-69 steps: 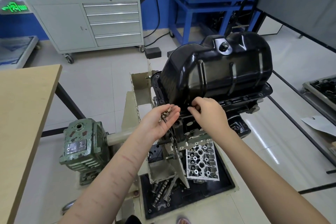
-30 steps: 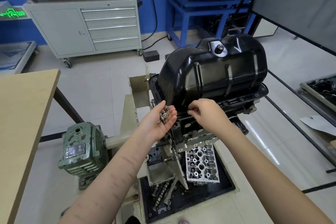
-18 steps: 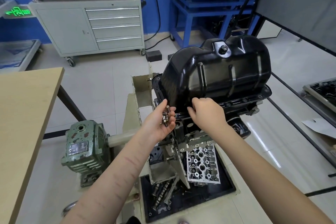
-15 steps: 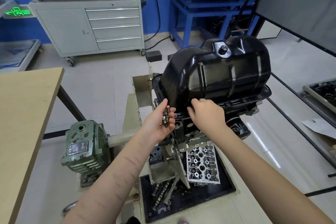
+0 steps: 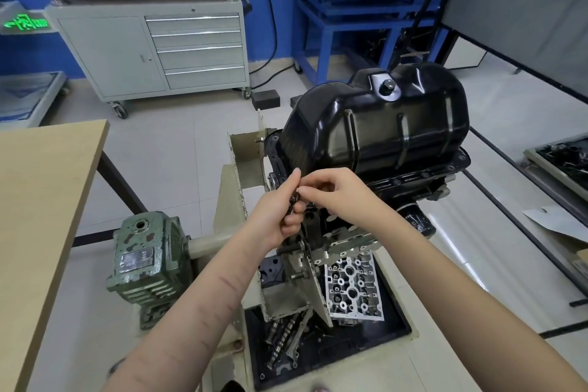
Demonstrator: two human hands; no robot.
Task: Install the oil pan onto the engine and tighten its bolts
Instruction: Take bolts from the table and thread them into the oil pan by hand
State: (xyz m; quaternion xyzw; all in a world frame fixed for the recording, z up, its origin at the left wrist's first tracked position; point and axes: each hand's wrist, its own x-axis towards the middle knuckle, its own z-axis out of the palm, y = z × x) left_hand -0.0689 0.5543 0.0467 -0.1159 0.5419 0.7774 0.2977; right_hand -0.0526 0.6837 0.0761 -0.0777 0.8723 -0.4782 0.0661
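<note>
A view looking down from a person's head at both bare forearms reaching forward over an engine stand. A glossy black oil pan [image 5: 381, 134] sits upside-down-bowl fashion on top of the dark engine block [image 5: 423, 178], its flange lying along the block's upper edge, with a drain plug [image 5: 388, 85] showing on its top.

The left hand [image 5: 280, 210] is held just in front of the pan's near left corner, fingers curled around a small cluster of metal bolts [image 5: 293, 200], the index finger pointing upward. The right hand [image 5: 337, 194] meets it from the right, fingers bent and the fingertips [image 5: 302, 190] drawn together against the bolts in the left hand; whether they already pinch one cannot be told. Both hands sit close to the pan's flange, touching each other.

Below the hands, a silver cylinder head [image 5: 351, 289] lies in a black tray [image 5: 366, 347] at the base of the cream-coloured stand [image 5: 229, 210], beside loose metal parts [image 5: 283, 337]. A green gearbox [image 5: 146, 264] stands to the left, joined to the stand by a shaft. A wooden tabletop [image 5: 38, 210] fills the left edge. Farther back stand a grey drawer cabinet [image 5: 152, 51] on wheels and a blue frame [image 5: 359, 29] carrying yellow equipment.
</note>
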